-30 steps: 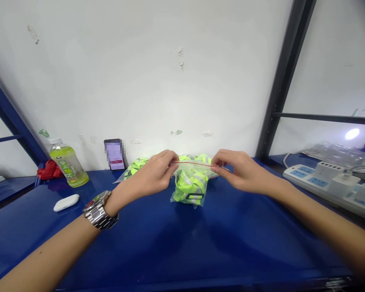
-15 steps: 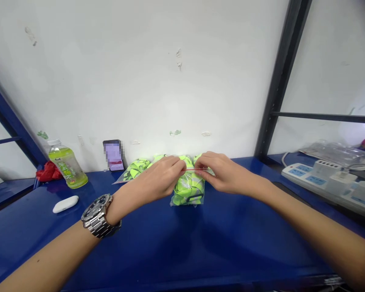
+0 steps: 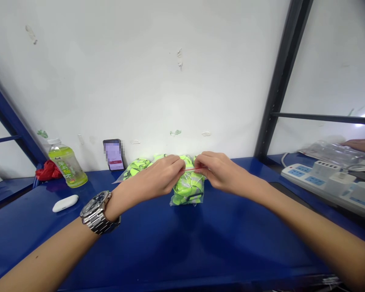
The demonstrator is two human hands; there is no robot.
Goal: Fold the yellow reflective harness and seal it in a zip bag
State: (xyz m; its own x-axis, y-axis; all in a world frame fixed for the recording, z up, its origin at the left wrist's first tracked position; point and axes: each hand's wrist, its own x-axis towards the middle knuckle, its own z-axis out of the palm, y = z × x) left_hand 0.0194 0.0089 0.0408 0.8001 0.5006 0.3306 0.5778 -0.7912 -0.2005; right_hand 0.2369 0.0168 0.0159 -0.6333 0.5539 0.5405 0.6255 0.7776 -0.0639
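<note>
A clear plastic bag (image 3: pixel 188 190) with bright green and grey patterned fabric inside hangs or stands upright between my hands, a red line along its top edge. My left hand (image 3: pixel 162 175), with a metal watch on its wrist, pinches the left end of that edge. The right end is held between the thumb and fingers of my right hand (image 3: pixel 216 170). Behind my hands, more bagged green items (image 3: pixel 137 165) lie against the wall, partly hidden.
On the blue table (image 3: pixel 158 251) are a green drink bottle (image 3: pixel 68 166), a white case (image 3: pixel 65 203), a red crumpled item (image 3: pixel 48 171) and a leaning phone (image 3: pixel 113 155). Power strips (image 3: pixel 310 178) lie right, near another person's hand (image 3: pixel 363 145).
The thumb and fingers of my right hand have closed together on the bag's top edge. Another person's hand has come into view at the far right.
</note>
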